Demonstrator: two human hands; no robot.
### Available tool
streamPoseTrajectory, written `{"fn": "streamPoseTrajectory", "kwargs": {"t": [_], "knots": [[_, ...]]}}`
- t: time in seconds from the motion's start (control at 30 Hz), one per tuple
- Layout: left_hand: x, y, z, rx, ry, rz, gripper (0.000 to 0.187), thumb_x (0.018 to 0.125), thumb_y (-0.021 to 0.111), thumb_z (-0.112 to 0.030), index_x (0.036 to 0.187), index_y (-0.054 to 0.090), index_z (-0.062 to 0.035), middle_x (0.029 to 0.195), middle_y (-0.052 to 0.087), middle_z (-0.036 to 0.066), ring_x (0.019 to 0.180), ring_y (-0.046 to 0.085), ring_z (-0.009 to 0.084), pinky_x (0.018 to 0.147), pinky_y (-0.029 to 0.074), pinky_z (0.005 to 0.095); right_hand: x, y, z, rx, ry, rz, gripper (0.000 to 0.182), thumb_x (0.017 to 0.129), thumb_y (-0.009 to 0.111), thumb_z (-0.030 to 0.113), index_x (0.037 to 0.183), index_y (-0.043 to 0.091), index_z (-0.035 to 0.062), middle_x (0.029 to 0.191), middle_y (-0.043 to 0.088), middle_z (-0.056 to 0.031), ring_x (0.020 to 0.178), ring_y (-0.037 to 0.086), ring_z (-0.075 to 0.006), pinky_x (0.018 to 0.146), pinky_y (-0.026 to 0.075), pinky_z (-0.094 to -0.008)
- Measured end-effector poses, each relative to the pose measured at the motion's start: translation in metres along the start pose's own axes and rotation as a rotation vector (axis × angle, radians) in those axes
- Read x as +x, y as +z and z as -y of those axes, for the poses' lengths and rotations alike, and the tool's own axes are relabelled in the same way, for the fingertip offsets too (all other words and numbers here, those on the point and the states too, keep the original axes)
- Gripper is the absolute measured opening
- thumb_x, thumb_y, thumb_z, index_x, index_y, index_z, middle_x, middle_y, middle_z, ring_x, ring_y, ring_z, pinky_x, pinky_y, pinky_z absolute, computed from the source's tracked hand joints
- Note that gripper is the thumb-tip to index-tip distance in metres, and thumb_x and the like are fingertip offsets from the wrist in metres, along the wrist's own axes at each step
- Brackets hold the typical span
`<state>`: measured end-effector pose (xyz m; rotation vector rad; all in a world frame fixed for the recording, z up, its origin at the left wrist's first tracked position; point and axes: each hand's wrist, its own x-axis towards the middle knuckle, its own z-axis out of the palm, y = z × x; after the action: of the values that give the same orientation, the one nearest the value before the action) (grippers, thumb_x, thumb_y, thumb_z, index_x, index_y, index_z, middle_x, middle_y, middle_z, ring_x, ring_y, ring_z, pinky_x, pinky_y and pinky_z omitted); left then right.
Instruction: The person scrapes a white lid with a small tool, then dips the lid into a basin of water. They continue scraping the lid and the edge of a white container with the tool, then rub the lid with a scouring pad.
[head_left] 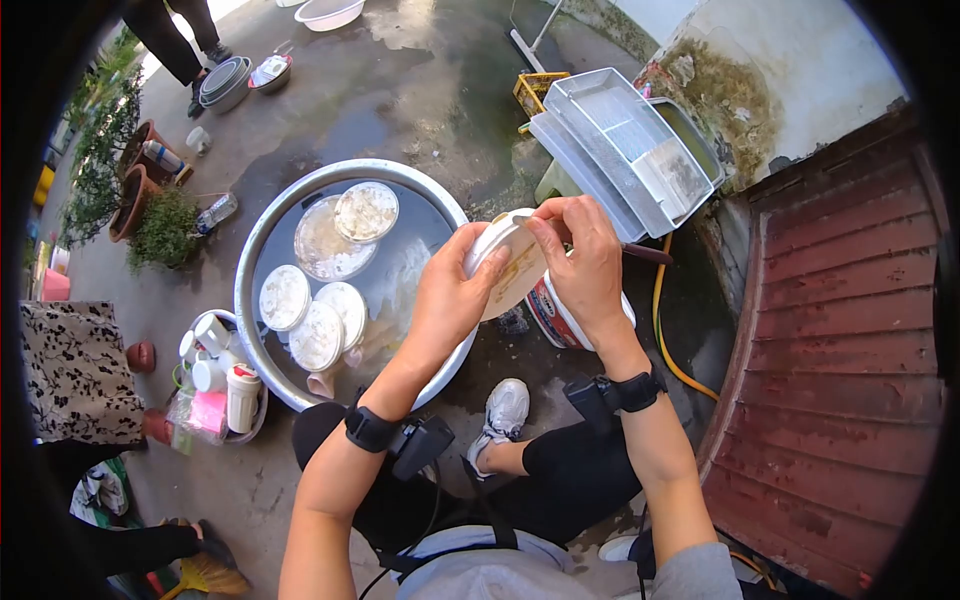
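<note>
1. The left hand (455, 290) has its fingers curled closed round the left edge of the lid (520, 262); its thumb presses on the lid's face.
2. The right hand (583, 262) has its fingers drawn together in a pinch on the lid's far right edge; there is little gap between thumb and forefinger.
3. The lid is up in the air between both hands, tilted, near the right rim of the basin (252, 245); its rim is white, its face paler and see-through in part, with yellowish marks.
4. The basin stands on the wet ground (425, 125) and holds cloudy water (400, 235); five round pieces (285, 298) lie in it, two overlapping at the far side, three grouped near left, all with whitish patches.
5. A bucket (560, 318), white with a red and dark label, stands right of the basin, partly hidden by the right hand.
6. Far right are clear bins (625, 125), stacked and tilted, with a yellow crate (535, 95) just beside them; a yellow hose (657, 320) runs nearer, left of a red metal panel (835, 360).
7. Left of the basin, a tub (262, 412) holds white mugs (208, 375), a white tumbler (242, 400) and something pink.
8. Far left, another person's legs (175, 45) show beside stacked bowls (226, 85); potted plants (165, 228) stand nearer.
</note>
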<state>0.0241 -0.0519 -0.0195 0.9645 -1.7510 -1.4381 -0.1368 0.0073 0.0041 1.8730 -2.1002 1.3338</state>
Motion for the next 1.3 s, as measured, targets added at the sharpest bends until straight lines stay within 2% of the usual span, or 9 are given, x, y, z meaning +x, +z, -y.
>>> {"fn": "streamPoseTrajectory", "kwargs": {"t": [0.07, 0.27, 0.5, 0.8, 0.87, 0.97, 1.23, 1.3], "knots": [[0.0, -0.006, -0.006, -0.044, -0.036, 0.053, 0.03, 0.095, 0.071, -0.022, 0.119, 0.065, -0.0043, 0.103, 0.073, 0.014, 0.096, 0.07, 0.0215, 0.084, 0.053, 0.0355, 0.001, -0.006, -0.01, 0.001, 0.042, -0.002, 0.013, 0.088, 0.076, 0.015, 0.092, 0.065, 0.0083, 0.087, 0.061, -0.006, 0.082, 0.06, -0.0281, 0.075, 0.047, -0.0419], [0.003, -0.019, -0.008, -0.151, -0.065, 0.098, 0.034, 0.094, 0.074, -0.02, 0.122, 0.066, -0.0031, 0.106, 0.074, 0.009, 0.098, 0.069, 0.0147, 0.087, 0.054, 0.0308, 0.003, -0.015, -0.016, -0.035, -0.115, 0.025, 0.015, 0.084, 0.079, 0.014, 0.091, 0.066, 0.01, 0.085, 0.062, -0.0033, 0.08, 0.059, -0.0262, 0.074, 0.045, -0.0403], [0.003, -0.024, -0.012, -0.163, -0.078, 0.1, 0.033, 0.094, 0.073, -0.02, 0.122, 0.067, -0.003, 0.106, 0.074, 0.008, 0.098, 0.069, 0.0138, 0.087, 0.054, 0.0304, 0.006, -0.019, -0.011, -0.098, -0.215, 0.0, 0.016, 0.08, 0.08, 0.013, 0.087, 0.066, 0.0111, 0.083, 0.061, -0.0023, 0.08, 0.059, -0.0252, 0.072, 0.043, -0.04], [0.004, -0.02, -0.011, -0.199, -0.063, 0.07, 0.032, 0.095, 0.072, -0.018, 0.123, 0.067, -0.0031, 0.107, 0.074, 0.008, 0.098, 0.068, 0.0123, 0.087, 0.054, 0.03, 0.004, -0.019, -0.014, -0.141, -0.2, -0.024, 0.015, 0.08, 0.08, 0.013, 0.087, 0.066, 0.0118, 0.082, 0.061, -0.0014, 0.08, 0.059, -0.0237, 0.071, 0.041, -0.0388], [0.005, -0.02, -0.007, -0.294, -0.08, 0.096, 0.032, 0.096, 0.072, -0.018, 0.123, 0.067, -0.0029, 0.107, 0.074, 0.007, 0.098, 0.068, 0.0124, 0.087, 0.054, 0.0296, 0.005, -0.017, -0.01, -0.125, -0.22, -0.019, 0.015, 0.08, 0.08, 0.013, 0.087, 0.067, 0.0119, 0.082, 0.061, -0.0014, 0.081, 0.059, -0.0236, 0.071, 0.041, -0.0387], [0.002, -0.017, -0.006, -0.205, -0.082, 0.123, 0.031, 0.096, 0.072, -0.018, 0.123, 0.068, -0.003, 0.107, 0.074, 0.007, 0.098, 0.068, 0.0126, 0.087, 0.054, 0.0298, 0.006, -0.011, -0.009, -0.089, -0.256, -0.011, 0.016, 0.08, 0.08, 0.014, 0.087, 0.067, 0.0119, 0.082, 0.061, -0.0014, 0.081, 0.059, -0.0237, 0.071, 0.041, -0.0388], [0.007, -0.025, -0.007, -0.229, -0.079, 0.132, 0.031, 0.096, 0.072, -0.017, 0.123, 0.068, -0.0028, 0.108, 0.074, 0.008, 0.1, 0.067, 0.0128, 0.089, 0.053, 0.0299, 0.004, -0.018, -0.016, -0.126, -0.22, 0.011, 0.015, 0.081, 0.08, 0.014, 0.086, 0.067, 0.012, 0.083, 0.061, -0.001, 0.081, 0.059, -0.0237, 0.071, 0.041, -0.0389], [0.005, -0.024, -0.005, -0.212, -0.072, 0.144, 0.032, 0.095, 0.072, -0.017, 0.123, 0.068, -0.0025, 0.108, 0.074, 0.008, 0.1, 0.067, 0.013, 0.089, 0.053, 0.0298, 0.005, -0.013, -0.011, -0.078, -0.266, 0.012, 0.015, 0.08, 0.081, 0.014, 0.085, 0.067, 0.0119, 0.083, 0.062, -0.0007, 0.08, 0.059, -0.0235, 0.071, 0.041, -0.0388]]}}
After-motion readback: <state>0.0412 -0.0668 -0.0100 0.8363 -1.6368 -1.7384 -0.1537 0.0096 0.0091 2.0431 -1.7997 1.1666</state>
